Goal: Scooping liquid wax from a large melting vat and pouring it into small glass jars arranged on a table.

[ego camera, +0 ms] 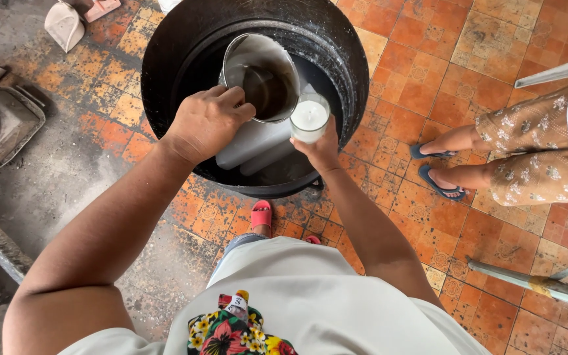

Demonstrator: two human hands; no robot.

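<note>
My left hand grips a metal pitcher, tilted over a large black tub. Dark liquid shows inside the pitcher. My right hand holds a clear glass filled with white wax or milk-like liquid, just right of the pitcher's lip. Both hands are over the tub. Pale rectangular blocks lie inside the tub under my left hand.
A seated person's legs in blue sandals are to the right on the orange tiled floor. A grey metal stove-like object stands at the left. A pale dustpan lies at top left, and a pale green pole at lower right.
</note>
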